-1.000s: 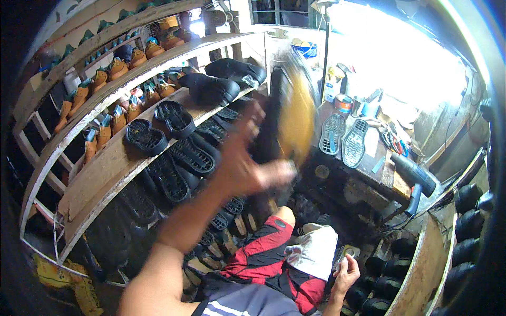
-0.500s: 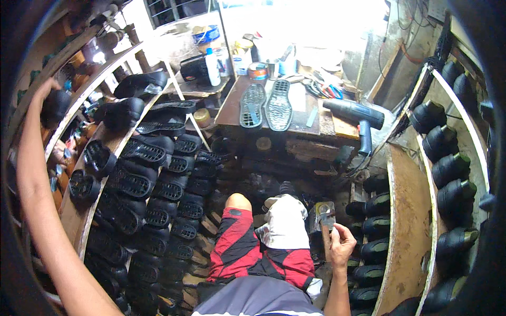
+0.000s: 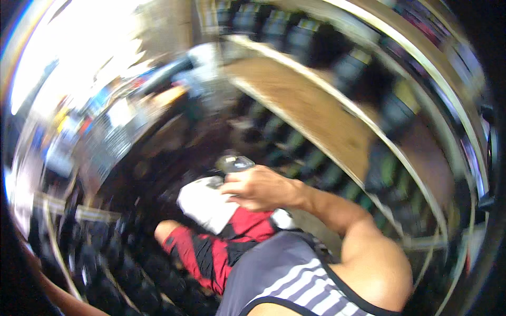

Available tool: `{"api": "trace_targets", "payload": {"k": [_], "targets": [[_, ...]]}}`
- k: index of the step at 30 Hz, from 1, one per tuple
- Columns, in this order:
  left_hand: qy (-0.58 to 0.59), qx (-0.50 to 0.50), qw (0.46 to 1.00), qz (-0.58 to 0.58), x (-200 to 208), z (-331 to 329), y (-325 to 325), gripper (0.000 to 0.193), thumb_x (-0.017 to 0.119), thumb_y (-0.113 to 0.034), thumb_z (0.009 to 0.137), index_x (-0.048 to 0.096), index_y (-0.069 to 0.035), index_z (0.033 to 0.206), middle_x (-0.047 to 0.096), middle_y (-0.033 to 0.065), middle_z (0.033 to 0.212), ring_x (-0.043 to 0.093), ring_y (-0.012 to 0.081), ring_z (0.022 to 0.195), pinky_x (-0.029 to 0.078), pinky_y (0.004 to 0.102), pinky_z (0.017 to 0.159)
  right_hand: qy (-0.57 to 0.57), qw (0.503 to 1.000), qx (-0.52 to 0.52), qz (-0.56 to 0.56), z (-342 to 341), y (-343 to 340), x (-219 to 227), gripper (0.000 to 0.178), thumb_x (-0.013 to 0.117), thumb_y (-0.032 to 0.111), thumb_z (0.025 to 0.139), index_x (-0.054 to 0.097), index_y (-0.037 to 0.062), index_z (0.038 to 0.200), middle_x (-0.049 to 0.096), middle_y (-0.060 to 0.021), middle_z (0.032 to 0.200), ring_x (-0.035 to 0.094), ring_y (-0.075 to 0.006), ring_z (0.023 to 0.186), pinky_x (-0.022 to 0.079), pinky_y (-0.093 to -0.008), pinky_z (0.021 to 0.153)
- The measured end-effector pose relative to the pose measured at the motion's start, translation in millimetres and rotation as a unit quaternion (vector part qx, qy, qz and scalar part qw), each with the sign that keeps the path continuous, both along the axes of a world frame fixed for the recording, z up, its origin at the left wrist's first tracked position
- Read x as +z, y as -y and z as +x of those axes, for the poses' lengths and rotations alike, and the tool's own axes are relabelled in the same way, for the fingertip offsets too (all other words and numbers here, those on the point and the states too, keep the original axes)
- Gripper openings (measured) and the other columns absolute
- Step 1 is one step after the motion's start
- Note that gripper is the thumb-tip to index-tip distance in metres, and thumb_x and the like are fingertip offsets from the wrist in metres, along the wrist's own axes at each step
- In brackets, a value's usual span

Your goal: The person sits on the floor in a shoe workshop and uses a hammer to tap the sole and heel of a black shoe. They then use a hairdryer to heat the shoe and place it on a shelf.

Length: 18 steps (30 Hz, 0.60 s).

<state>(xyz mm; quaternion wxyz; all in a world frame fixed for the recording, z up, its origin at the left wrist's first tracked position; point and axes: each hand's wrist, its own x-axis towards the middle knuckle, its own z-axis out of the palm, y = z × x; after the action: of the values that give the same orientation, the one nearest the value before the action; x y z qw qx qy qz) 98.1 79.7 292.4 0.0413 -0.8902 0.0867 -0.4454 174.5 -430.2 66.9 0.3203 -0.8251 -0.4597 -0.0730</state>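
So the whole view just swung round: half a second ago the bench sat at the top middle, now that bench is smeared across the upper left and the rack's brown board fills the upper right. The left hand was up by a black shoe at the upper left; now only the left forearm shows, at the lower left edge, so no clue whether that hand has anything. That leaves the right hand as the one to watch: mid-frame, fingers curled, right up against a small shiny box-like thing just above the white cloth. Gripping it or just in front of it? Can't tell. The two hands are well apart, anyway. Counting up: one shiny thing, one cloth, one brown board, one blurry heat gun upper left, and at least five dark shoes along the upper right row. The shoes below the board are too smeared to count, sorry.
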Motion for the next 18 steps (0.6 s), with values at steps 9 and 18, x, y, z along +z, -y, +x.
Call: {"api": "trace_targets", "payload": {"k": [9, 18], "targets": [[-0.526, 0.001, 0.790, -0.316, -407.2, 87.1, 95.2, 0.071, 0.091, -0.026, 0.078, 0.069, -0.001, 0.141, 0.078, 0.0188, 0.107, 0.074, 0.0318, 0.097, 0.057, 0.0431, 0.091, 0.130, 0.914, -0.342, -0.178, -81.6, 144.6, 188.4, 0.028, 0.078, 0.033, 0.095, 0.077, 0.0056, 0.101, 0.074, -0.0200, 0.083, 0.076, -0.0396, 0.085, 0.062, -0.0493, 0.078], [-0.617, 0.155, 0.726, -0.261, -449.4, 99.7, 70.7, 0.086, 0.094, -0.039, 0.075, 0.064, -0.007, 0.149, 0.070, 0.0194, 0.145, 0.067, 0.0328, 0.134, 0.050, 0.0440, 0.115, 0.045, 0.514, -0.799, -0.310, -183.9, 317.2, 233.4, 0.041, 0.078, 0.040, 0.092, 0.080, -0.0010, 0.084, 0.075, -0.0294, 0.091, 0.076, -0.0474, 0.091, 0.060, -0.0551, 0.084]]}}
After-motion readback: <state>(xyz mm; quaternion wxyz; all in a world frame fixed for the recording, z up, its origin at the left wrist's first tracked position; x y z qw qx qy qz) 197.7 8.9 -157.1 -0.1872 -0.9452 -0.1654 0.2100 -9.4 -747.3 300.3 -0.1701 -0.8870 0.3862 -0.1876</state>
